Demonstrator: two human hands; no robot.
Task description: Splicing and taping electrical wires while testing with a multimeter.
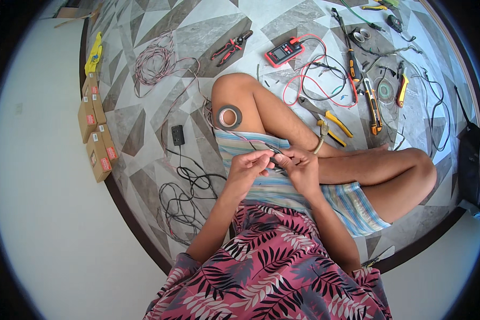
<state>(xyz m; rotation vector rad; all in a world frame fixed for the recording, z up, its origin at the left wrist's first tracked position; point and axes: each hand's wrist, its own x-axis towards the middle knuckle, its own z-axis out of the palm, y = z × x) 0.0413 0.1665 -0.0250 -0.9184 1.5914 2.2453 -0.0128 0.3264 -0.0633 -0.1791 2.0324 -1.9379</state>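
Observation:
Above my lap, my left hand (252,166) and my right hand (301,169) meet, fingertips pinched on a dark wire (272,150). The part between the fingers is small and partly hidden. A thin reddish cable (240,135) runs from there past my left knee toward a loose coil of the same cable (156,63) on the floor. On that knee lies a roll of black tape (222,118). A beige cable end (322,136) rests by my shin, beyond my right hand.
Left stand small cardboard boxes (97,154), a black socket block (177,135) and tangled black cord (182,197). Ahead lie red-handled pliers (232,48), a red multimeter (284,52) with leads, yellow-handled snips (336,124), a utility knife (373,106) and a yellow folding knife (402,89).

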